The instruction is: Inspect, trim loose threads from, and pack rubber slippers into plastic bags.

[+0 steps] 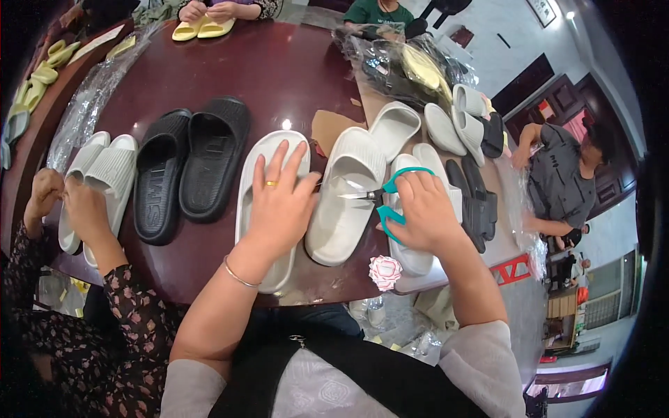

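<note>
A pair of white slide sandals stands in front of me on the dark red table. My left hand [281, 200] lies over the left white slide [277, 142], its fingers spread and a ring on one of them. In my right hand [421, 211] is a pair of scissors with teal handles [408, 171]. Their metal blades point left over the opening of the right white slide [339, 230]. Beneath my right hand, another pale slide [412, 261] is partly hidden. A round white-and-red roll [385, 272] sits at the near table edge.
Black slides [214, 160] stand left of the white pair. Further left, a neighbour's hands [87, 212] are over white slides [120, 167]. Pale slides [395, 130], dark slides [474, 202] and plastic-wrapped footwear [421, 68] crowd the right. Across the table, another person holds yellow slides [214, 28].
</note>
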The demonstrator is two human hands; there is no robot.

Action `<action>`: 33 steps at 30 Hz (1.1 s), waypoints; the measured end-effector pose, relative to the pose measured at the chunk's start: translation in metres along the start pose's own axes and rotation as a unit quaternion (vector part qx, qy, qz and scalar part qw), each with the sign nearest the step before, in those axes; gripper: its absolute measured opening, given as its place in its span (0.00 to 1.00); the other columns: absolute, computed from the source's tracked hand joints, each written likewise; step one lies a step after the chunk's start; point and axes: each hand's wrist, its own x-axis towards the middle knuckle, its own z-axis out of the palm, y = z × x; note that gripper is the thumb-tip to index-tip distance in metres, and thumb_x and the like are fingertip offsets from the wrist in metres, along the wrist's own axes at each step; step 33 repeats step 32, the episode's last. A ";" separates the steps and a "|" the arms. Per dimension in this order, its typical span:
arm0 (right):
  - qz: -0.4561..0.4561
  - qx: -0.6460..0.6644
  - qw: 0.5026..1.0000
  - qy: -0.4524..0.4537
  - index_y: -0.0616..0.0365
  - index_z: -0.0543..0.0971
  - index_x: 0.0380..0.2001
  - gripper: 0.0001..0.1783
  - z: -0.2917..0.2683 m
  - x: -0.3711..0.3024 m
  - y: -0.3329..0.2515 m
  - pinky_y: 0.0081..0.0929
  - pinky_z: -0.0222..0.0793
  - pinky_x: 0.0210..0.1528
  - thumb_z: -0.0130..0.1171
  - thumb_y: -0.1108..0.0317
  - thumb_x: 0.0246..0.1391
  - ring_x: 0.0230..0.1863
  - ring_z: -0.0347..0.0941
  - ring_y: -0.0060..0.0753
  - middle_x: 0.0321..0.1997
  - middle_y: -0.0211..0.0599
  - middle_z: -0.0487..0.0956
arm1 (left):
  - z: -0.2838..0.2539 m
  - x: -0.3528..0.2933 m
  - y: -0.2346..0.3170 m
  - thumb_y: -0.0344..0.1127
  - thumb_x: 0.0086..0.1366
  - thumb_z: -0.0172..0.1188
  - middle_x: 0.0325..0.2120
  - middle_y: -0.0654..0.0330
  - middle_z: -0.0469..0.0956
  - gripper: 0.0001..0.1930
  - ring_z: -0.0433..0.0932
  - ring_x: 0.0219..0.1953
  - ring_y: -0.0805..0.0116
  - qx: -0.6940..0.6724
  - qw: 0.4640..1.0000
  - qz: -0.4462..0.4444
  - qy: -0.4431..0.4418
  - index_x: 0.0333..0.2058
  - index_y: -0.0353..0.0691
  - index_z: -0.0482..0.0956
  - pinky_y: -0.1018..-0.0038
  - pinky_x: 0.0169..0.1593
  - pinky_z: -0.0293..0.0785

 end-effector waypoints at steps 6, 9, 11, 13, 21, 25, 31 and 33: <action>0.007 -0.040 0.999 -0.010 0.62 0.68 0.38 0.29 -0.002 0.004 -0.003 0.38 0.58 0.47 0.63 0.55 0.34 0.44 0.64 0.46 0.40 0.44 0.69 | 0.000 -0.003 -0.003 0.28 0.50 0.59 0.54 0.52 0.64 0.02 0.56 0.60 0.48 -0.001 0.998 0.014 -0.059 0.23 0.38 0.75 0.51 0.60 0.50; 0.026 -0.046 0.998 -0.022 0.61 0.68 0.38 0.30 -0.008 0.003 -0.010 0.37 0.58 0.47 0.64 0.55 0.33 0.45 0.64 0.45 0.40 0.43 0.69 | -0.004 -0.017 0.007 0.28 0.50 0.58 0.54 0.53 0.65 0.01 0.57 0.59 0.48 -0.069 0.997 -0.008 -0.017 0.23 0.38 0.75 0.52 0.59 0.50; 0.014 -0.057 0.998 0.011 0.61 0.68 0.38 0.30 -0.002 0.017 -0.005 0.36 0.58 0.47 0.64 0.55 0.33 0.45 0.64 0.44 0.40 0.43 0.69 | 0.003 -0.006 -0.003 0.27 0.51 0.57 0.53 0.53 0.66 0.01 0.58 0.59 0.48 -0.123 0.992 -0.013 0.035 0.23 0.38 0.75 0.54 0.59 0.51; -0.007 -0.033 0.999 0.002 0.61 0.68 0.38 0.30 0.001 0.004 -0.017 0.35 0.59 0.47 0.64 0.56 0.32 0.45 0.64 0.43 0.39 0.42 0.69 | -0.002 -0.003 -0.005 0.27 0.51 0.57 0.53 0.53 0.66 0.01 0.58 0.58 0.48 -0.135 0.990 -0.008 0.046 0.24 0.38 0.75 0.55 0.59 0.52; 0.019 -0.044 0.997 0.053 0.60 0.69 0.37 0.29 -0.006 0.021 -0.026 0.33 0.61 0.45 0.65 0.56 0.32 0.42 0.66 0.41 0.38 0.40 0.71 | -0.010 0.001 -0.005 0.28 0.56 0.56 0.51 0.51 0.68 0.02 0.59 0.57 0.47 -0.182 0.979 -0.017 0.094 0.27 0.37 0.74 0.59 0.58 0.54; 0.030 -0.013 0.999 -0.021 0.59 0.69 0.37 0.27 0.002 0.023 -0.028 0.32 0.63 0.44 0.66 0.57 0.34 0.43 0.68 0.42 0.38 0.40 0.73 | -0.008 0.001 -0.006 0.28 0.56 0.56 0.50 0.51 0.68 0.02 0.60 0.57 0.49 -0.187 0.976 -0.002 0.109 0.27 0.36 0.74 0.61 0.58 0.55; 0.186 0.137 0.969 -0.082 0.56 0.70 0.37 0.24 -0.006 0.012 -0.022 0.31 0.64 0.46 0.66 0.57 0.37 0.47 0.69 0.44 0.40 0.40 0.74 | -0.003 0.001 -0.014 0.26 0.57 0.55 0.52 0.52 0.66 0.02 0.61 0.56 0.53 -0.350 0.915 -0.034 0.199 0.31 0.37 0.74 0.61 0.59 0.54; 0.241 0.193 0.948 -0.077 0.56 0.70 0.37 0.24 -0.014 0.010 -0.020 0.31 0.63 0.49 0.65 0.56 0.38 0.49 0.68 0.44 0.41 0.40 0.74 | -0.004 0.003 -0.016 0.26 0.57 0.55 0.52 0.52 0.66 0.02 0.61 0.56 0.53 -0.347 0.916 -0.028 0.201 0.31 0.37 0.74 0.61 0.59 0.54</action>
